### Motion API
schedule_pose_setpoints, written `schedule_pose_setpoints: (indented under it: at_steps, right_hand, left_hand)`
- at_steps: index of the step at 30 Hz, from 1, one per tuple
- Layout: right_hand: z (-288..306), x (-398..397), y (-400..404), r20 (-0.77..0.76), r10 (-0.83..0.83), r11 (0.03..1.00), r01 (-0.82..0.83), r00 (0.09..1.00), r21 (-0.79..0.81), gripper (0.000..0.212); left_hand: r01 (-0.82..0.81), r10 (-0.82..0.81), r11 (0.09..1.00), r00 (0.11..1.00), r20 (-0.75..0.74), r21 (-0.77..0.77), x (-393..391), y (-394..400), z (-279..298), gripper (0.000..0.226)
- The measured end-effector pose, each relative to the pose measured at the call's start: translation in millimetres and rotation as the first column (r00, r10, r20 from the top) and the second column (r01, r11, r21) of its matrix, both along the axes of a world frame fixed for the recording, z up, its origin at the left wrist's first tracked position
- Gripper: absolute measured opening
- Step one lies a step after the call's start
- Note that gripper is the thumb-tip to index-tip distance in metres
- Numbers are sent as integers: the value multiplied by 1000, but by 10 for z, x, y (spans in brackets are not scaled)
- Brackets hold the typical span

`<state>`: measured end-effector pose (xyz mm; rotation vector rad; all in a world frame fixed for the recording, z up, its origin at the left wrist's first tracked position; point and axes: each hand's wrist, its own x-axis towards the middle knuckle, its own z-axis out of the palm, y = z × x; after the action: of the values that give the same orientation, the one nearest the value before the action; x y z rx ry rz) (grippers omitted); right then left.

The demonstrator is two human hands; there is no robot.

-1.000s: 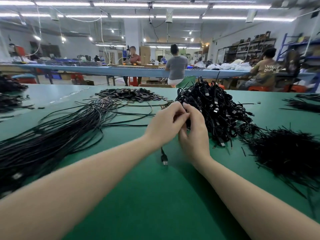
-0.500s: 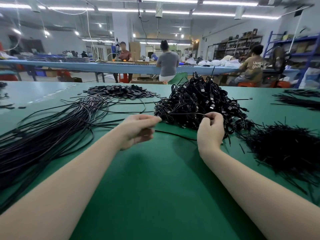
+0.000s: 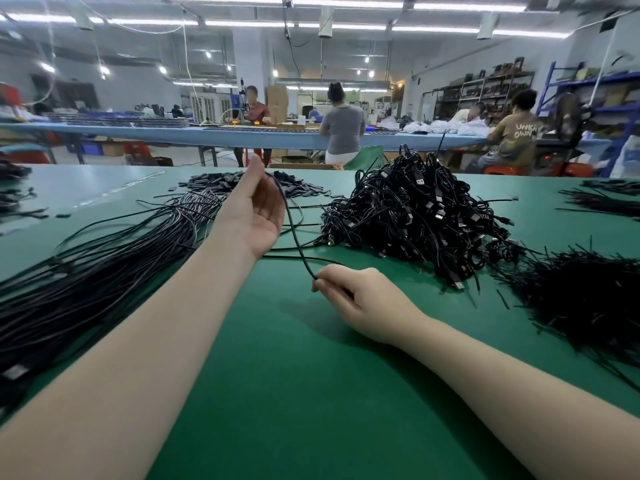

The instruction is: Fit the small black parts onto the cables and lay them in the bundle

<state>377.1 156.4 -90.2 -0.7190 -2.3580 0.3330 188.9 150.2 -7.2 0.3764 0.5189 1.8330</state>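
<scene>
On the green-topped table (image 3: 311, 393) a person works with both bare arms stretched forward. The left hand (image 3: 254, 209) is raised above the table with the palm turned up and the fingers spread apart and relaxed; a thin black cable (image 3: 292, 230) runs over its far fingers and drops in a curve past the palm. Whether any finger closes on the cable there cannot be told. The right hand (image 3: 356, 299) sits low, near the table, with its thumb and forefinger pinched together on the lower stretch of that same cable, the other fingers curled under.

To the left lies the long bundle of straight black cables (image 3: 104, 258), fanned out flat and reaching from the near left edge towards the middle of the table. Beyond the left hand is a flat scatter of small black parts (image 3: 214, 180). To the right of the hands stands a tall tangled heap of black cables with plugs (image 3: 415, 216), and further right, near the table's edge, a bristly pile of short black strips (image 3: 581, 299). The held cable hangs between the bundle and the heap, touching neither where it is gripped.

Behind the table, several people sit at a long blue table (image 3: 207, 133)
</scene>
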Motion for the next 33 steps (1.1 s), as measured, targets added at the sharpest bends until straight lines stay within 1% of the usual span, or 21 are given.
schedule_pose_setpoints:
  at_steps: [4, 7, 9, 11, 13, 15, 16, 18, 19, 20, 21, 22, 23, 25, 26, 27, 28, 29, 30, 32, 33]
  right_hand:
    - [5, 1, -7, 34, -9, 1000, 9, 999, 12, 15]
    - [13, -2, -16, 101, -2, 1000, 0, 995, 24, 16]
    - [12, -9, -28, 162, -2, 999, -5, 987, 45, 18]
    - [0, -12, -18, 180, -54, 998, 48, 982, 42, 17]
    - [-4, -2, 33, 112, -196, 981, 196, 974, 11, 16]
    - [4, 25, 107, -23, -359, 932, 357, 933, -67, 22]
    - [9, 41, 138, -106, -407, 911, 395, 907, -120, 28]
    - [30, 51, 144, -265, -417, 906, 376, 869, -193, 33]
    - [42, 41, 118, -323, -397, 916, 349, 859, -199, 33]
    - [55, 26, 83, -365, -371, 928, 324, 854, -184, 32]
    - [68, 8, 45, -395, -338, 941, 304, 855, -146, 30]
    - [85, -8, 3, -412, -297, 954, 286, 862, -90, 28]
    - [103, -21, -39, -418, -250, 964, 263, 874, -27, 25]
    - [134, -36, -104, -399, -144, 977, 194, 906, 86, 25]
    - [137, -49, -139, -355, -92, 980, 148, 930, 134, 25]
    - [122, -76, -172, -282, -50, 983, 97, 958, 158, 23]
    - [94, -109, -194, -193, -26, 989, 53, 981, 138, 22]
    - [60, -140, -189, -114, -19, 997, 27, 993, 68, 21]
    - [36, -158, -162, -57, -39, 999, 38, 998, -21, 21]
    - [39, -134, -75, -21, -196, 972, 191, 980, -139, 22]
    - [58, -95, -29, -31, -306, 941, 298, 951, -159, 22]
  left_hand:
    - [108, -104, 991, 993, -48, 84, 97, -12, 55, 13]
    - [204, -195, 977, 974, -116, 68, 119, -30, 75, 19]
    - [310, -299, 951, 927, -226, 14, 132, -64, 105, 30]
    - [378, -374, 923, 831, -410, -76, 148, -107, 149, 38]
    - [409, -424, 895, 659, -621, -177, 144, -155, 180, 45]
    - [479, -513, 825, 415, -751, -299, 130, -199, 187, 44]
    - [486, -557, 783, 273, -785, -387, 139, -217, 174, 40]
    - [372, -617, 718, -51, -785, -588, 182, -215, 88, 40]
    - [279, -628, 704, -183, -756, -653, 218, -195, 38, 44]
    - [200, -623, 715, -252, -741, -670, 257, -172, -9, 47]
    - [153, -599, 750, -255, -759, -643, 289, -143, -58, 47]
    - [129, -554, 804, -194, -810, -581, 310, -107, -95, 45]
    - [109, -484, 865, -77, -872, -490, 319, -73, -114, 42]
    - [56, -290, 957, 264, -920, -285, 302, -20, -83, 38]
    - [41, -206, 977, 465, -861, -211, 272, 0, -31, 39]
    - [65, -163, 985, 657, -736, -159, 229, 11, 37, 42]
    - [134, -168, 986, 795, -583, -101, 182, 3, 111, 44]
    - [225, -213, 974, 867, -451, -29, 134, -30, 177, 44]
    - [312, -275, 949, 884, -378, 38, 80, -82, 233, 42]
    - [465, -390, 881, 817, -426, 86, -28, -180, 311, 28]
    - [543, -440, 838, 730, -523, 51, -68, -224, 325, 20]
